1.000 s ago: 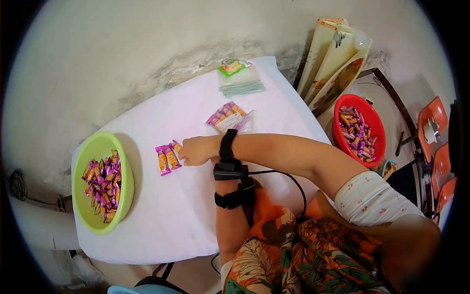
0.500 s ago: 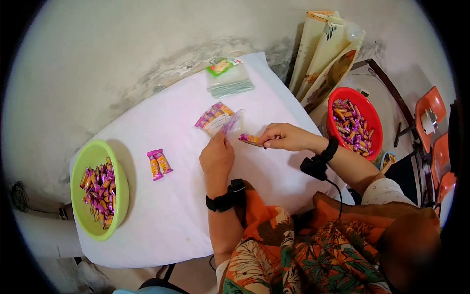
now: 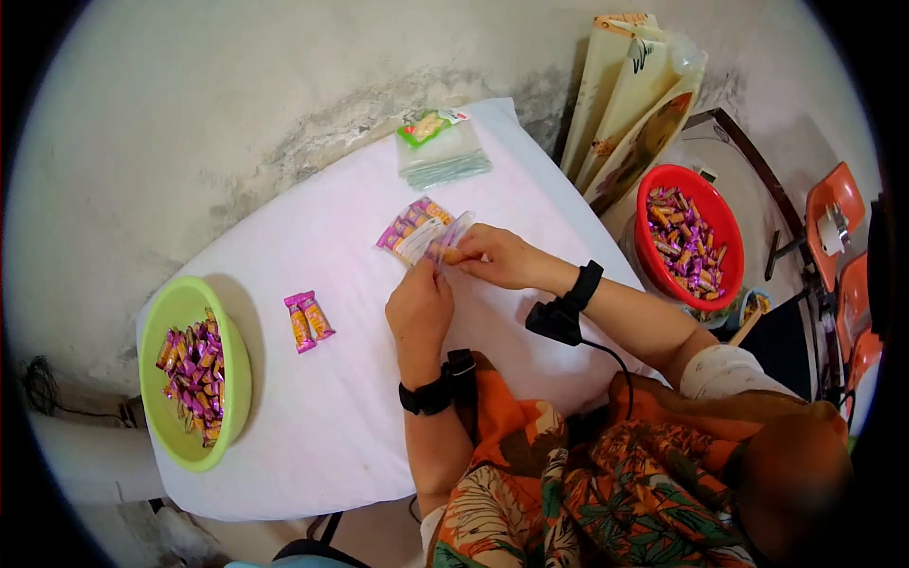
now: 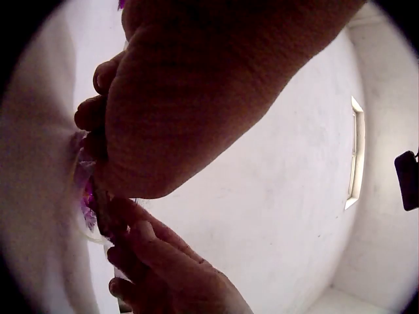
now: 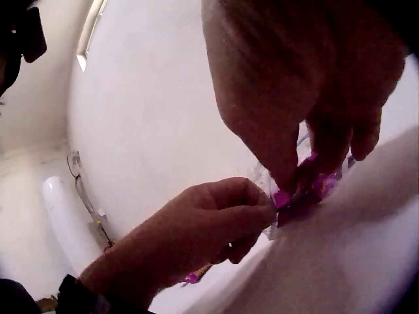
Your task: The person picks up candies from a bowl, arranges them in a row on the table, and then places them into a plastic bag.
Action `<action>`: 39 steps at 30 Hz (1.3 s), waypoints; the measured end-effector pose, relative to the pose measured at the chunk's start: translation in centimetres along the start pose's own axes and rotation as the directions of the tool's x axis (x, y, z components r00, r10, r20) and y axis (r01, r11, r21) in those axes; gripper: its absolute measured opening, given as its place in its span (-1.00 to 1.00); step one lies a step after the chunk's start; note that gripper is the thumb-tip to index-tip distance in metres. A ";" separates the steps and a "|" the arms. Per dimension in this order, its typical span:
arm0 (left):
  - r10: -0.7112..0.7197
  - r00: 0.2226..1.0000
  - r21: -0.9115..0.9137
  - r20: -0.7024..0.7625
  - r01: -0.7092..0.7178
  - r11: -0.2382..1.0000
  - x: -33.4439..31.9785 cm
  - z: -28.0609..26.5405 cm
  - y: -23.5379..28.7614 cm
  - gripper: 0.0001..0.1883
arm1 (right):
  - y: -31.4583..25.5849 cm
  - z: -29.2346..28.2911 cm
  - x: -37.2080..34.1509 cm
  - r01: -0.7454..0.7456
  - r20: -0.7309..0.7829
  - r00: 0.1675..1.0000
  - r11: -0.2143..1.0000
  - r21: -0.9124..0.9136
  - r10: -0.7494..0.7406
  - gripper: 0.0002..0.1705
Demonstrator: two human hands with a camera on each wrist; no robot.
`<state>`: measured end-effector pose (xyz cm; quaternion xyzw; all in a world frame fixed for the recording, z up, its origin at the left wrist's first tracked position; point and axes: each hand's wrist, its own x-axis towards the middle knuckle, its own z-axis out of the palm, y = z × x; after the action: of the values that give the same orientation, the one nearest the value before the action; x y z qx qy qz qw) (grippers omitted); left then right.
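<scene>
A clear plastic bag (image 3: 461, 227) with several purple-and-orange snack packets (image 3: 417, 218) in its far end lies on the table, its mouth toward the person. The left hand (image 3: 419, 308) pinches the edge of that mouth between thumb and fingers. At the opening, the right hand (image 3: 507, 257) holds another snack packet (image 3: 453, 255) by its end. In the right wrist view, purple wrapper (image 5: 281, 199) shows between the two hands' fingertips. Two more wrapped snacks (image 3: 309, 322) lie side by side to the left of the left hand.
A light green basin (image 3: 240, 379) of snack packets stands at the table's left end. Flat clear bags (image 3: 445, 168) are stacked at the back. Off the table to the right is a red basin (image 3: 647, 256) with more packets. The table (image 3: 322, 426) has a white cover.
The right hand has taken a packet from the row of three at left, leaving two, and carried it right, then to the bag's mouth. The left hand now holds the bag's edge.
</scene>
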<state>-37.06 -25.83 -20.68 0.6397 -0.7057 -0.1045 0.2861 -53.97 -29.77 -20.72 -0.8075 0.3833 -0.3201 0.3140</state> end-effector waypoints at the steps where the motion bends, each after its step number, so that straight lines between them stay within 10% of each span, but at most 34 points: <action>1: 0.007 1.000 0.003 -0.010 -0.007 1.000 0.0 0.1 -0.1 -0.87 | -0.1 0.2 0.3 0.001 0.003 1.000 1.000 -0.002 -0.001 -0.82; 7: -0.002 0.999 0.009 -0.032 0.003 1.000 0.1 0.1 -0.2 -0.88 | 1.8 2.6 1.9 -0.006 -0.181 0.983 0.983 0.184 0.040 -0.85; 12: 0.023 0.999 0.061 -0.022 -0.022 0.998 0.1 0.1 -0.4 -0.91 | 0.8 2.7 1.6 -0.249 -0.184 0.918 0.871 0.425 0.352 -0.86; 15: 0.010 1.000 0.042 0.007 -0.011 0.999 0.1 -0.1 -0.1 -0.90 | 1.8 4.0 2.4 -0.114 -0.261 0.921 0.840 0.531 0.289 -0.88; 39: -0.021 1.000 0.050 -0.007 0.021 0.999 0.0 -0.1 -0.3 -0.87 | 1.5 6.9 4.7 -0.187 -0.318 0.820 0.748 0.637 0.476 -0.93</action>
<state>-36.80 -25.89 -20.74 0.6543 -0.7004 -0.0878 0.2713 -47.00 -32.53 -24.69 -0.4885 0.4717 -0.5400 0.4972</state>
